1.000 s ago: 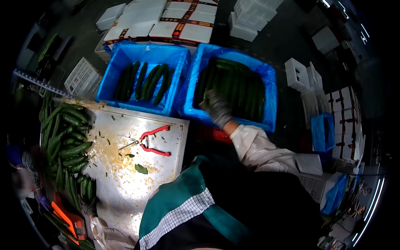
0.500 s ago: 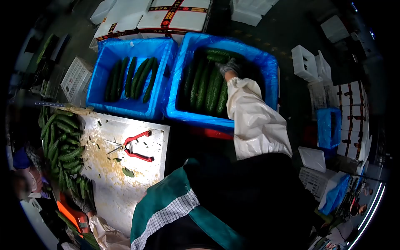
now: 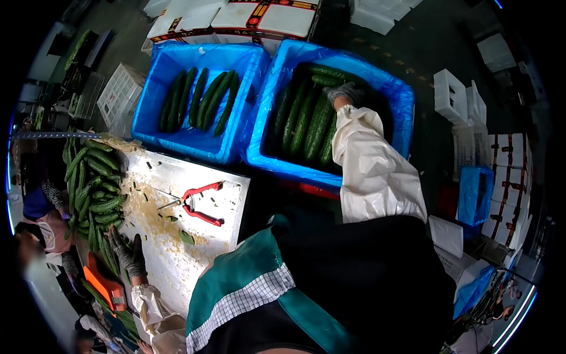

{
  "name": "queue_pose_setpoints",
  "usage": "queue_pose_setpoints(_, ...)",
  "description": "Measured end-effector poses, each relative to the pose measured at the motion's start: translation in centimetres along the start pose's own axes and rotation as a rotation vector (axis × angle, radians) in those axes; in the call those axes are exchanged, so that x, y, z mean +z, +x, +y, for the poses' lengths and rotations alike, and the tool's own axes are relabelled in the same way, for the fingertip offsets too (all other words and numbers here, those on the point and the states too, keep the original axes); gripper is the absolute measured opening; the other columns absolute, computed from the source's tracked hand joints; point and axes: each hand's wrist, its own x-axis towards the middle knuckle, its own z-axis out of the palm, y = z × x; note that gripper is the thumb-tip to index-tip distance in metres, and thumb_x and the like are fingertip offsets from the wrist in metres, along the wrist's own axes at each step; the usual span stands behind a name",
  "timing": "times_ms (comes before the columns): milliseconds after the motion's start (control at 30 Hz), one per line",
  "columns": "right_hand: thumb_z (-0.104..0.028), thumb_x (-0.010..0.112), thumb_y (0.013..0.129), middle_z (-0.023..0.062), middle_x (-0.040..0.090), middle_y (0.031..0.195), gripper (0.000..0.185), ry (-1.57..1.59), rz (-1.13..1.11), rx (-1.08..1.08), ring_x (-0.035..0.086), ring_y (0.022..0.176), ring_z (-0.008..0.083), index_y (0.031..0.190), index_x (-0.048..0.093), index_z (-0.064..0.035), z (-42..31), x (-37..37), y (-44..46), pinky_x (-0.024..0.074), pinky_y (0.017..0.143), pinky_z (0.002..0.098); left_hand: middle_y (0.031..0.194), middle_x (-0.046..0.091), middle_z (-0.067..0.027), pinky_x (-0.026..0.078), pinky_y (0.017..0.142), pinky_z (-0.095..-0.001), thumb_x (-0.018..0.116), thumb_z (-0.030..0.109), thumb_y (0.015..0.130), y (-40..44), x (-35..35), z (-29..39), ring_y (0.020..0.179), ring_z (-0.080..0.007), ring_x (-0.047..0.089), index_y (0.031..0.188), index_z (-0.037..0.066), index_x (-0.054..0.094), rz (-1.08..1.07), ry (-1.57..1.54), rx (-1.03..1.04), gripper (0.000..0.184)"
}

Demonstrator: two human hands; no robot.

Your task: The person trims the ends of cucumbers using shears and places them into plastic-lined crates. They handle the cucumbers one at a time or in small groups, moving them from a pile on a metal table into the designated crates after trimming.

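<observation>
My right hand (image 3: 344,93), in a grey glove, reaches into the right blue-lined crate (image 3: 407,118). Its fingers are bent against a cucumber (image 3: 325,80) lying crosswise at the far end; the palm side is hidden. Below it, long dark green cucumbers (image 3: 318,127) lie lengthwise, side by side. On the left, my gloved left hand (image 3: 131,257) is open with fingers spread, at the edge of a cucumber pile (image 3: 94,189) on the metal table (image 3: 165,271). Red-handled shears (image 3: 203,203) rest open on the table among scraps and a leaf (image 3: 186,237).
Another blue-lined crate (image 3: 147,118) holds several cucumbers in a row. An orange object (image 3: 106,286) stands left of my left hand. Taped white foam boxes (image 3: 262,17) sit behind the crates, and more boxes (image 3: 504,177) are stacked right. Another person (image 3: 50,218) is at far left.
My left hand has moved up from the near end of the cucumber pile, and its fingers have spread. My right hand stays at the crate's far end. The whole view has shifted slightly.
</observation>
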Motion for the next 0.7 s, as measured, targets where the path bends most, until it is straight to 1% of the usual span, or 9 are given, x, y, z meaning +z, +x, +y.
queue_pose_setpoints(100,-0.075,0.053,0.058,0.0200,0.014,0.142,0.110,-0.130,-0.025,-0.021,0.013,0.130,0.0373,0.137,0.016,-0.0092,0.5,1.1,1.6,0.0106,0.105,0.0497,0.135,0.030,-0.0179,0.025,0.102,-0.0401,0.066,0.011,0.072,0.7,0.7,2.2,0.126,-0.0328,0.027,0.134,0.005,0.028,-0.063,-0.059,-0.043,0.073)
queue_pose_setpoints(200,-0.057,0.065,0.063,0.0198,0.016,0.141,0.093,0.001,-0.062,-0.098,0.018,0.130,0.0338,0.136,0.024,-0.0150,0.4,-5.2,-3.4,0.0221,0.104,0.0437,0.135,0.031,-0.0172,0.024,0.102,-0.0403,0.066,0.012,0.072,2.1,0.9,5.3,0.126,-0.0328,0.027,0.133,0.004,0.028,-0.059,-0.064,0.107,0.072)
queue_pose_setpoints(233,-0.056,0.068,0.060,0.0261,0.014,0.139,0.101,0.088,-0.105,-0.190,0.022,0.127,0.0384,0.137,0.021,-0.0104,1.5,-4.9,-2.4,0.0244,0.104,0.0418,0.134,0.033,-0.0159,0.025,0.102,-0.0404,0.066,0.013,0.073,2.4,1.2,6.6,0.126,-0.0331,0.027,0.132,0.002,0.029,-0.064,-0.091,0.099,0.070)
queue_pose_setpoints(267,-0.056,0.068,0.060,0.0261,0.014,0.139,0.101,0.080,-0.104,-0.191,0.022,0.127,0.0384,0.137,0.021,-0.0104,1.8,-5.9,-3.4,0.0244,0.104,0.0418,0.134,0.033,-0.0159,0.025,0.102,-0.0404,0.066,0.013,0.073,2.9,1.5,7.6,0.126,-0.0331,0.027,0.132,0.002,0.029,-0.068,-0.095,0.093,0.070)
queue_pose_setpoints(367,-0.040,0.078,0.051,0.0235,0.050,0.112,0.078,0.542,0.079,-0.356,0.047,0.106,0.0356,0.115,0.049,-0.0042,3.4,-10.4,-9.3,0.0394,0.090,0.0403,0.133,0.035,-0.0166,0.025,0.102,-0.0406,0.066,0.014,0.071,4.9,2.0,12.1,0.125,-0.0351,0.029,0.131,0.001,0.031,-0.122,-0.066,0.317,0.070)
queue_pose_setpoints(500,-0.031,0.078,0.055,0.0208,0.053,0.107,0.065,0.644,0.231,-0.486,0.050,0.099,0.0351,0.106,0.053,-0.0002,5.4,-11.0,-10.9,0.0402,0.087,0.0402,0.131,0.035,-0.0179,0.027,0.101,-0.0403,0.066,0.011,0.070,6.8,3.9,17.0,0.123,-0.0352,0.031,0.129,0.001,0.033,-0.164,-0.194,0.479,0.069)
queue_pose_setpoints(533,-0.031,0.078,0.055,0.0208,0.053,0.107,0.065,0.641,0.230,-0.486,0.050,0.099,0.0351,0.106,0.053,-0.0002,5.8,-11.4,-11.5,0.0402,0.087,0.0402,0.131,0.036,-0.0176,0.028,0.101,-0.0401,0.066,0.010,0.069,7.3,4.3,18.6,0.123,-0.0351,0.031,0.129,0.001,0.034,-0.183,-0.212,0.510,0.069)
queue_pose_setpoints(633,-0.031,0.080,0.053,0.0206,0.052,0.106,0.068,0.494,0.515,-0.482,0.050,0.098,0.0333,0.104,0.051,0.0032,6.6,-11.6,-12.6,0.0399,0.085,0.0393,0.130,0.037,-0.0175,0.030,0.101,-0.0387,0.070,0.007,0.063,8.7,5.8,23.6,0.122,-0.0339,0.033,0.129,0.002,0.035,-0.225,-0.327,0.567,0.075)
queue_pose_setpoints(700,-0.035,0.078,0.053,0.0228,0.051,0.106,0.072,0.538,0.491,-0.546,0.047,0.101,0.0363,0.106,0.050,0.0034,6.7,-13.2,-13.5,0.0379,0.088,0.0416,0.129,0.038,-0.0165,0.035,0.097,-0.0363,0.075,0.012,0.058,9.7,6.1,27.8,0.120,-0.0324,0.037,0.128,0.004,0.037,-0.337,-0.456,0.583,0.080)
